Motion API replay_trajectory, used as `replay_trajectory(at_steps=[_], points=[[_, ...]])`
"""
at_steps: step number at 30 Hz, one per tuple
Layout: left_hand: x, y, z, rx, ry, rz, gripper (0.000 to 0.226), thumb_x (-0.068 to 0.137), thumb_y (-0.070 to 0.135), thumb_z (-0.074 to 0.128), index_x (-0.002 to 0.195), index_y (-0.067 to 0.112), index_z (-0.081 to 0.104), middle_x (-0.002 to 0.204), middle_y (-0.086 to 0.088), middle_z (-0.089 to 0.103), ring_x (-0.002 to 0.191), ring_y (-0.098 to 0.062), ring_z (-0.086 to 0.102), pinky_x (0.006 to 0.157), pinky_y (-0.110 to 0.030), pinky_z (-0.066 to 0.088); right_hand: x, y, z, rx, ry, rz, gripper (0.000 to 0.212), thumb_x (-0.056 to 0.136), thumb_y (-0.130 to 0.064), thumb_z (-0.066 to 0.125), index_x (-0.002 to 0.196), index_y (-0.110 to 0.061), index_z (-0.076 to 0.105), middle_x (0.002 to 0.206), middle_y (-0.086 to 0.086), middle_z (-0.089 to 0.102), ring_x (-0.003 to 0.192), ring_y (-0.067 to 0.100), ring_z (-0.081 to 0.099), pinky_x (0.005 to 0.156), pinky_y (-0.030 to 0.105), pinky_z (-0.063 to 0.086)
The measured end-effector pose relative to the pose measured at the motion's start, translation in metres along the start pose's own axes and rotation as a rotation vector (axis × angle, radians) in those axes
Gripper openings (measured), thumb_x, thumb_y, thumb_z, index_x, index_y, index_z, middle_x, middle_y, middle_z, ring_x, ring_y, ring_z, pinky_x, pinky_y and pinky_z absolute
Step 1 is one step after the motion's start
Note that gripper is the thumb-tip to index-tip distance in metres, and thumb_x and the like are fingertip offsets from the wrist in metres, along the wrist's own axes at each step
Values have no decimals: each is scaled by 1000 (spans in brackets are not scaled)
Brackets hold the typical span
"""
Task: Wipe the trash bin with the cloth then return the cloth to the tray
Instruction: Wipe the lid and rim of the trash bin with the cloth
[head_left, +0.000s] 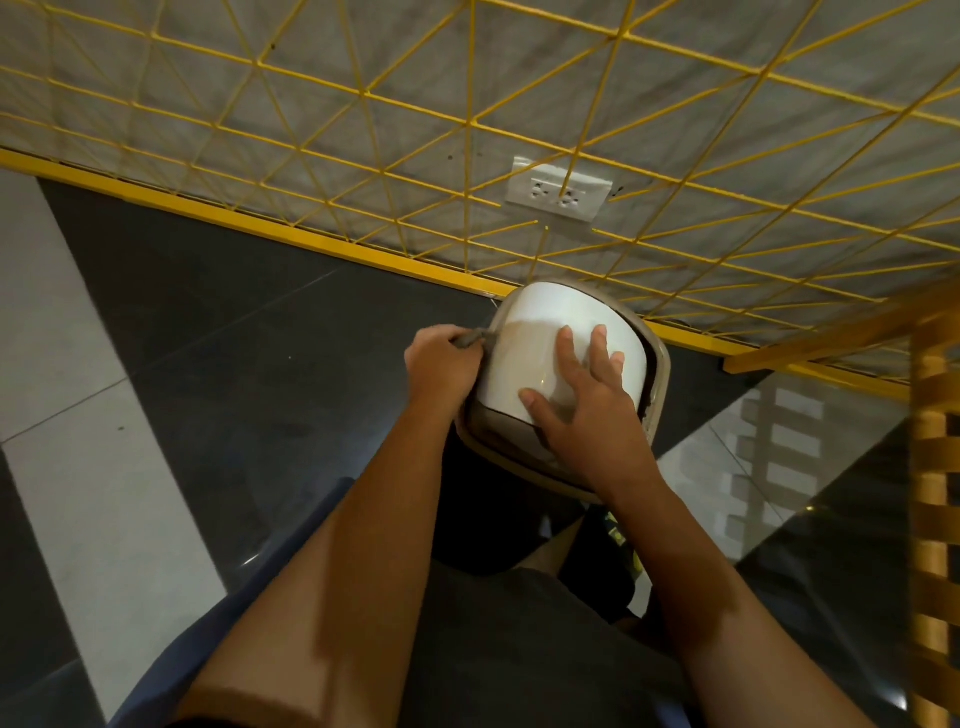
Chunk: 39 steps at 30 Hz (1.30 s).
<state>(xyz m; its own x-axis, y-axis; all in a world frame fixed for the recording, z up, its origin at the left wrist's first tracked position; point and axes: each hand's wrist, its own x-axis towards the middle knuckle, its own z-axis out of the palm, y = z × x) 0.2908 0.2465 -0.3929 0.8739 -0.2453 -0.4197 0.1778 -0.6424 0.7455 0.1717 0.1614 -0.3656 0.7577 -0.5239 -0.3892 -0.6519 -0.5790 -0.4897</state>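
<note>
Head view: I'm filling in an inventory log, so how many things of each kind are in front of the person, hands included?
Hands: 2, left hand and right hand
Trash bin: 1
Cloth: 1, a grey bit gripped in the left hand
Wall socket plate: 1
Yellow wire grid: 1
Total: 6

Left hand (441, 364) and right hand (587, 410) were bare, forearms (363, 545) too, plus a dark grey garment (509, 649) at the lap.

Left hand (441, 359) grips cloth (471, 340); right hand (584, 402) presses bin (543, 319).
</note>
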Motion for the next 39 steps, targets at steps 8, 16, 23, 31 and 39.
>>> replay_trajectory(at_steps=[8,16,23,31,39], points=[[1,-17,-13,-13,-90,15,9,78,22,69,83,17,74,68,9,63,67,-5,58,55,-14,42,-2,-2,-3,18,3,-7,72,91,-44,47,147,-29,4,156,3,-13,143,32,-8,114,48,13],[8,-4,-7,28,-99,37,13,82,15,64,90,11,73,76,2,63,64,-6,53,59,-17,41,-3,-3,-5,25,8,-15,71,90,-43,48,146,-30,6,156,3,-11,143,32,-5,114,45,16],[6,-2,-11,-130,-143,54,9,78,16,68,87,16,72,77,3,65,70,-4,57,58,-16,45,-3,-4,-5,10,28,-6,72,89,-43,51,146,-30,10,157,4,-8,143,33,1,113,44,21],[8,-6,-13,-35,-176,13,13,83,17,65,92,10,72,82,0,64,65,-3,52,53,-10,39,-5,-7,-8,8,32,-9,70,88,-42,53,146,-28,15,157,6,-3,143,35,1,111,46,23],[10,8,-7,-52,-142,31,15,85,13,61,93,7,72,93,-12,70,85,-19,61,67,-25,41,-4,-8,-9,-26,19,-9,70,88,-43,51,146,-28,15,157,8,-2,143,32,0,111,45,24]])
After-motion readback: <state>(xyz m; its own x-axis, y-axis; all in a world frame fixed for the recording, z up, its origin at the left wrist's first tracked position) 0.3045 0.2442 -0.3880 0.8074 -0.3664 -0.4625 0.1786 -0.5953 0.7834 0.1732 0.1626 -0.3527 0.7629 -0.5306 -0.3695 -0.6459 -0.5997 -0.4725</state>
